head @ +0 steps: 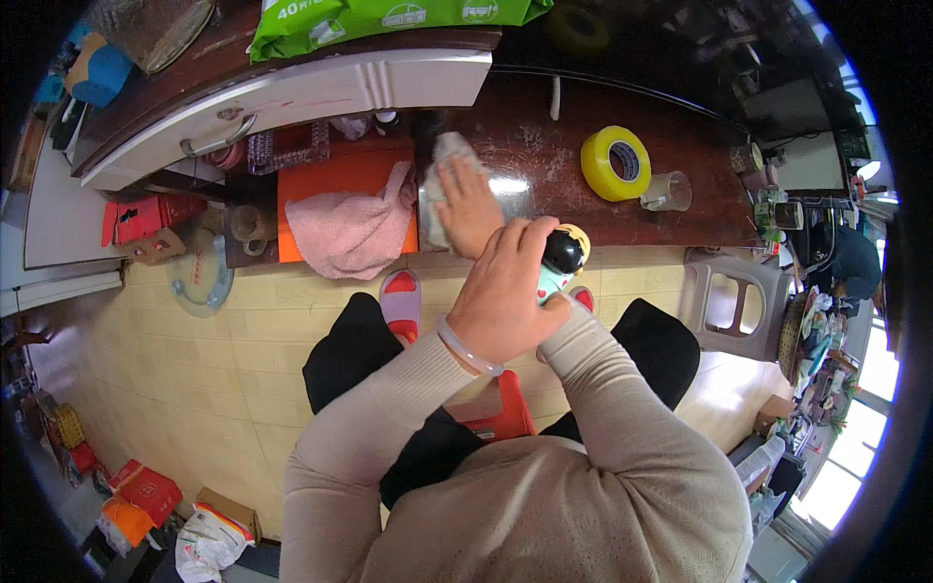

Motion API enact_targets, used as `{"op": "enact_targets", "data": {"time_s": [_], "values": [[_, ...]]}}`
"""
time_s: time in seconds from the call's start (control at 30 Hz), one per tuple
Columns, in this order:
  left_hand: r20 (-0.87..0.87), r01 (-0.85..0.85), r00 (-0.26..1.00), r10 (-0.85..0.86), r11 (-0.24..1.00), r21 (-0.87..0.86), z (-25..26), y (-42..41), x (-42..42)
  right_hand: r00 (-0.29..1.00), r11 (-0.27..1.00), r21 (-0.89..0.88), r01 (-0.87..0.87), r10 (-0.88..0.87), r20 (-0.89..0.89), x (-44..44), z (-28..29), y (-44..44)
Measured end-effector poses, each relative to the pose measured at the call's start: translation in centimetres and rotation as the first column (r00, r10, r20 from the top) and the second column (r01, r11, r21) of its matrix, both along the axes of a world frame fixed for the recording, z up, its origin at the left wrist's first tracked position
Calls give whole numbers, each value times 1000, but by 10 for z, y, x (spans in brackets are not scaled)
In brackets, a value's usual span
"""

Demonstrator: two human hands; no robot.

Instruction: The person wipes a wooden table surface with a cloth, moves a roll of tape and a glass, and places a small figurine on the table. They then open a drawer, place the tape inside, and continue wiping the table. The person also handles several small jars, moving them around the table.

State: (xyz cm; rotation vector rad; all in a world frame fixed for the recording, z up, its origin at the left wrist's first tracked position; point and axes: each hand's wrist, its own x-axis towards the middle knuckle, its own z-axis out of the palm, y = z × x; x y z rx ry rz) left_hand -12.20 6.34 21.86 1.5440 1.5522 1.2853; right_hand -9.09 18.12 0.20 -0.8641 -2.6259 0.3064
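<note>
My left hand (506, 288), with a pale bracelet at the wrist, is closed around a small figurine-like object (565, 251) with a glossy black and yellow top and a mint body with red marks. Beneath it my right forearm crosses to the left. My right hand (470, 208) lies flat, fingers a little apart, on a greyish-white cloth (435, 211) on the dark red wooden table (525, 211). Left of the cloth, a pink towel (350, 226) rests on an orange sheet or board (295, 182). A roll of yellow tape (592, 164) stands beside a clear glass cup (667, 191).
A white drawer front (313, 87) juts out at the upper left, with a green package (401, 22) above it. Below it are a clear ribbed container (288, 149) and a glass mug (250, 224). A grey plastic stool (729, 306) stands at the right; a red stool (510, 408) is beneath me.
</note>
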Motion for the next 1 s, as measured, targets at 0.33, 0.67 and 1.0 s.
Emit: {"op": "enact_targets", "data": {"time_s": [0.33,0.67,1.0], "values": [[20,12,1000,-11,999,-47,0,9,2,999,999,-12,31,-31,-11,-44,0,10],[-14,-17,1000,17,999,-31,0,9,2,988,984,94,-153,154,-6,-62,4,39],[19,76,997,-74,962,-263,-6,1,-6,936,995,-13,101,-99,-337,9,-11,110]]}}
